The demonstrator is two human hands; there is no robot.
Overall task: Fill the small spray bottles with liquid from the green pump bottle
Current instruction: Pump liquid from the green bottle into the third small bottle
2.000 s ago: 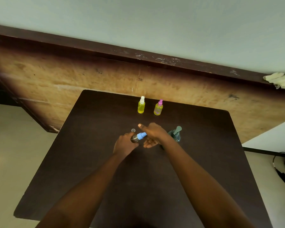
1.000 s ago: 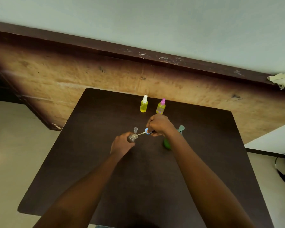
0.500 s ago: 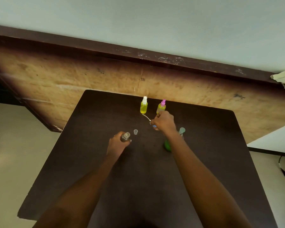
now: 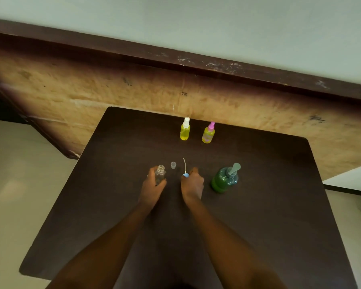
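Observation:
My left hand [image 4: 152,185] grips an empty clear spray bottle [image 4: 160,175], upright with its neck uncovered, on the dark table [image 4: 258,215]. My right hand [image 4: 192,184] holds the blue spray head [image 4: 185,175] low at the tabletop, its thin white dip tube [image 4: 184,163] pointing away from me. A small clear cap [image 4: 173,165] stands between the two hands. The green pump bottle [image 4: 225,179] stands just right of my right hand, untouched. At the table's far edge stand two bottles of yellow liquid, one with a white head [image 4: 185,130] and one with a pink head [image 4: 208,133].
A worn wooden panel [image 4: 133,94] with a dark top rail rises right behind the table's far edge. A pale floor shows on the left, and a white surface [image 4: 352,178] with cables sits off the right edge.
My right hand pulled the blue spray head with its tube out of the clear bottle, swung it toward the far bottles, then brought it down near the table. My left hand kept hold of the bottle.

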